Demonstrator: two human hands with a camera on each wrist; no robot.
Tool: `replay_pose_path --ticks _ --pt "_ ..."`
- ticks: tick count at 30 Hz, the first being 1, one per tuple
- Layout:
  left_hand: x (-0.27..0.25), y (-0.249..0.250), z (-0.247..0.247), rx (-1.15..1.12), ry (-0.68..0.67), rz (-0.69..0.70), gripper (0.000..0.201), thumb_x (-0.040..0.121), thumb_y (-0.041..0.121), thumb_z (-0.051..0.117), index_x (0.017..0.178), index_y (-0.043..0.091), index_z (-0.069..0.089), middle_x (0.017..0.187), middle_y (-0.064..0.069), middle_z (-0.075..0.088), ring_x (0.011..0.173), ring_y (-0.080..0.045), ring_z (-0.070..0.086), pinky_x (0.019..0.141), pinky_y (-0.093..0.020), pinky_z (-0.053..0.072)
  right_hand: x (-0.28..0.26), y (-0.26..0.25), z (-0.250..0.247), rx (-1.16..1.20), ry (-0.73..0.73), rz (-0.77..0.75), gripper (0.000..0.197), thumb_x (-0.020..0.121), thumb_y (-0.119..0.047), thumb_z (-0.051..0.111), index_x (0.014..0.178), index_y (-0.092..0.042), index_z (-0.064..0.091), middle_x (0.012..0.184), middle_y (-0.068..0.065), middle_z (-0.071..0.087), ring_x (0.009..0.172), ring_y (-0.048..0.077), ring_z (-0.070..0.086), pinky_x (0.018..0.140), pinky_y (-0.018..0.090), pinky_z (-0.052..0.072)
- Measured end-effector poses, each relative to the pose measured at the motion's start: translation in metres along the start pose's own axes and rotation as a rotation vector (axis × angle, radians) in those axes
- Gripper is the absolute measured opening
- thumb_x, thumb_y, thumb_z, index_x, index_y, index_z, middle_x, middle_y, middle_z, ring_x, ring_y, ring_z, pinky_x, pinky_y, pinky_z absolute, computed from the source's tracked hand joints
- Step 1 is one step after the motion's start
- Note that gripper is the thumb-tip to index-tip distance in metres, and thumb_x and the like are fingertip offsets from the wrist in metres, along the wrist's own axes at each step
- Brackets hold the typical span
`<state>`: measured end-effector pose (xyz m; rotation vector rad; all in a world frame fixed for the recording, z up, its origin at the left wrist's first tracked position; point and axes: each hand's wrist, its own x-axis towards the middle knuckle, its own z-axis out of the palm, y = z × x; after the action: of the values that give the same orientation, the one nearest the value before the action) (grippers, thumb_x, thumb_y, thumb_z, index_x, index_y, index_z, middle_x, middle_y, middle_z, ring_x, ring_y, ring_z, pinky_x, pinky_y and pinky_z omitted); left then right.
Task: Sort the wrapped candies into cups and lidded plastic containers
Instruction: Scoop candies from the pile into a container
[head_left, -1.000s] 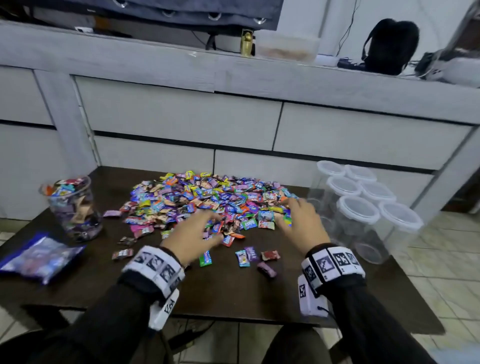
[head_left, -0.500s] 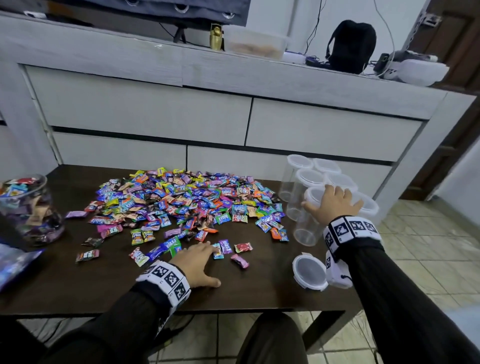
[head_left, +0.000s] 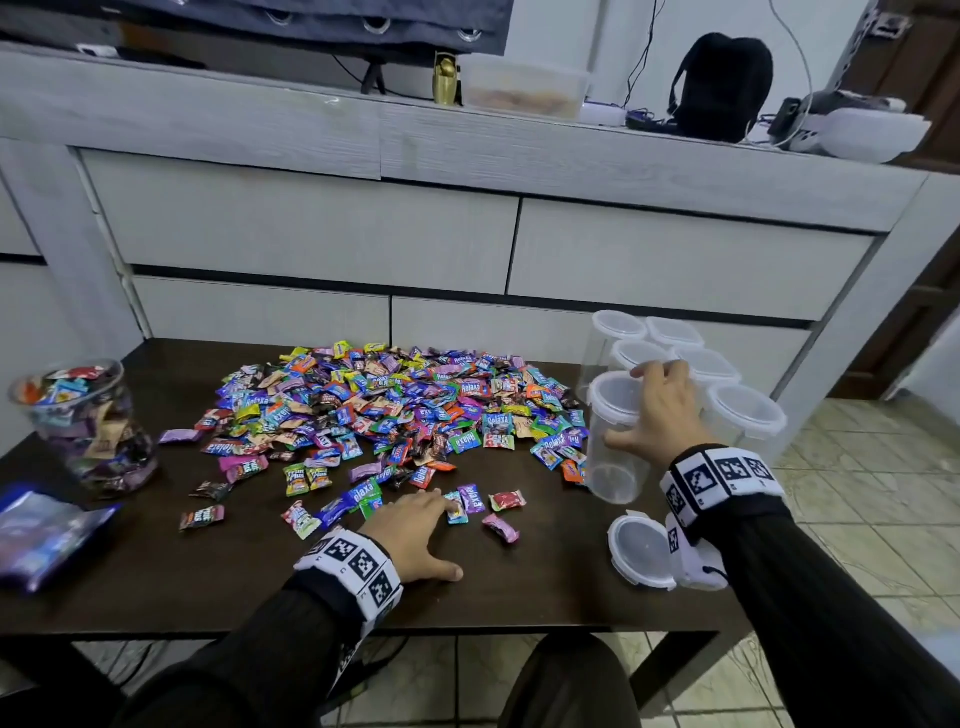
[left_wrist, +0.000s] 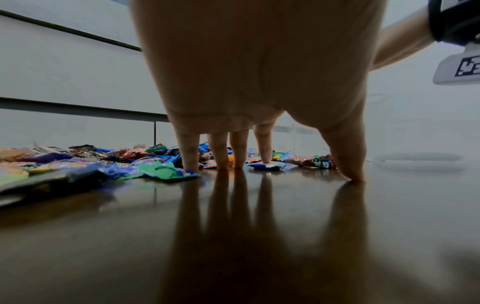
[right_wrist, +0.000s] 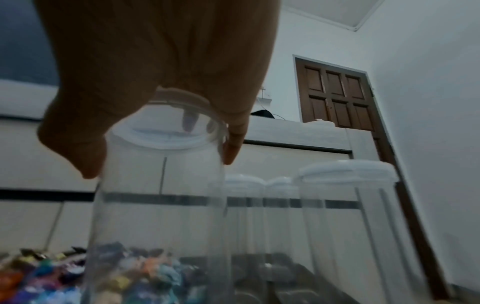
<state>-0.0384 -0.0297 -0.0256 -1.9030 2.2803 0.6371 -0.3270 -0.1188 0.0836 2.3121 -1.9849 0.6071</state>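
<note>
1. A bag (head_left: 44, 530) lies at the table's (head_left: 545, 587) left edge, just in front of a cup (head_left: 85, 426) full of wrapped candies
2. The candy pile (head_left: 395, 410) is spread over the middle of the table, from its far edge to loose pieces near the front
3. The left hand (head_left: 413, 535) is spread, fingers straight, fingertips (left_wrist: 191, 164) and thumb down on the table at the pile's near edge; the index finger presses on a blue candy (left_wrist: 267, 165), and the hand holds nothing
4. A loose lid (head_left: 641, 553) lies flat near the front right corner, beside the right wrist
5. The right hand (head_left: 662, 410) is clamped from above round the rim of an open jar (head_left: 618, 441), thumb on its near side and fingers over the far side; the jar stands upright and empty at the pile's right edge
6. Lidded jars (head_left: 745, 410) cluster behind and to the right of it, at the table's right end
</note>
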Motion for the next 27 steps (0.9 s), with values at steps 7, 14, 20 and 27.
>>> replay_pose_path --ticks 7,14,20,27 --pt "0.002 -0.001 0.000 -0.059 0.029 0.004 0.098 0.074 0.064 0.071 0.151 0.029 0.021 0.161 0.003 0.021 0.146 -0.018 0.024 0.116 -0.041 0.029 -0.016 -0.062 -0.013 0.341 -0.071 -0.296 0.077 0.059 -0.031 0.084 0.120 -0.014 0.042 0.110 0.000 0.027 0.104 0.017 0.037 0.097 0.026 0.036" --pt "-0.010 -0.020 -0.015 -0.545 0.309 0.166 0.119 0.054 0.053 0.090 0.148 0.034 0.020 0.153 0.010 0.032 0.141 -0.011 0.031 0.115 -0.029 0.028 -0.049 -0.117 0.008 0.434 -0.215 -0.493 0.078 0.060 -0.032 0.084 0.122 -0.013 0.042 0.112 0.000 0.027 0.110 0.016 0.036 0.099 0.020 0.034" --pt "-0.026 -0.029 -0.033 -0.808 0.404 0.312 0.106 0.044 0.046 0.093 0.132 0.053 0.035 0.131 0.023 0.057 0.125 0.002 0.051 0.105 -0.027 0.041 -0.063 -0.138 0.027 0.507 -0.277 -0.568 0.079 0.061 -0.024 0.086 0.124 -0.008 0.042 0.115 0.004 0.027 0.111 0.014 0.035 0.096 0.006 0.028" --pt "-0.025 -0.025 -0.021 -0.956 0.408 0.322 0.103 0.038 0.027 0.095 0.130 0.027 0.048 0.123 0.009 0.066 0.119 -0.005 0.060 0.103 -0.028 0.047 -0.062 -0.139 0.037 0.600 -0.339 -0.571 0.077 0.061 -0.020 0.088 0.122 -0.008 0.043 0.116 0.008 0.029 0.111 0.011 0.037 0.086 -0.006 0.028"
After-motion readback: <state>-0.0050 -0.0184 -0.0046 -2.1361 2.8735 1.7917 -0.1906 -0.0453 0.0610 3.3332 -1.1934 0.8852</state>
